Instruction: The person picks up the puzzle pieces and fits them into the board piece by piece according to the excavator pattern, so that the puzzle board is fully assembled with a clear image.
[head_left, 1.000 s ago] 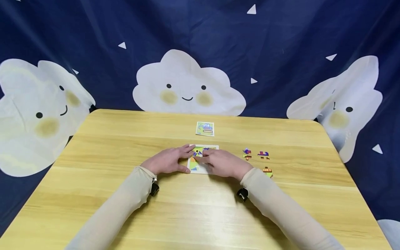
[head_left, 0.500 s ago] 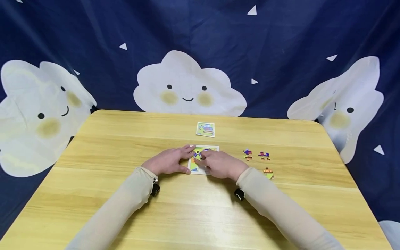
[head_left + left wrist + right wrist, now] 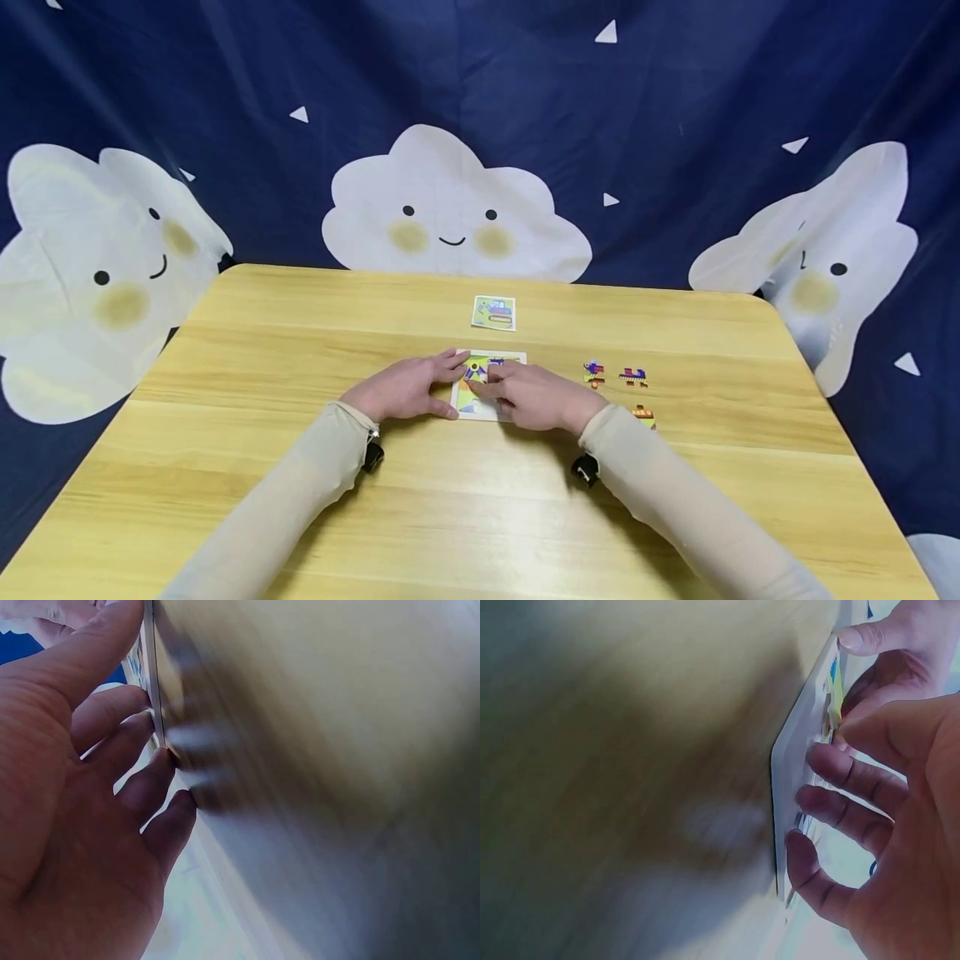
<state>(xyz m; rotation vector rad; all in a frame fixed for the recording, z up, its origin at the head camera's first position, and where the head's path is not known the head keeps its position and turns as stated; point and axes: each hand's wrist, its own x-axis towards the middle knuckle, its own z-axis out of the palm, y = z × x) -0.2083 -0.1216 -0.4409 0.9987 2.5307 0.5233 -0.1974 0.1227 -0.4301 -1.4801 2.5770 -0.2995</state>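
A small white-framed jigsaw board [image 3: 498,353] with a yellow, green and blue picture lies flat mid-table. My left hand [image 3: 408,386] rests along its left side, thumb by the near corner and fingers by the far one. In the left wrist view the fingertips [image 3: 161,757] meet the board's edge, gently bent. Over the middle of the board, my right hand [image 3: 543,396] pinches at the picture with thumb and forefinger. A yellow puzzle piece [image 3: 837,691] stands slightly raised at that thumb in the right wrist view; the fingers partly hide it.
Loose puzzle pieces lie right of the board: a purple-and-red one [image 3: 594,372], a striped one [image 3: 633,377] and a green-and-orange one [image 3: 643,416]. A picture card [image 3: 493,312] showing an excavator lies behind the board. A dark blue cloud-print curtain [image 3: 637,108] hangs behind the table.
My right hand and wrist shift slightly left, then back right over the board. The left hand keeps its place; the loose pieces stay put.
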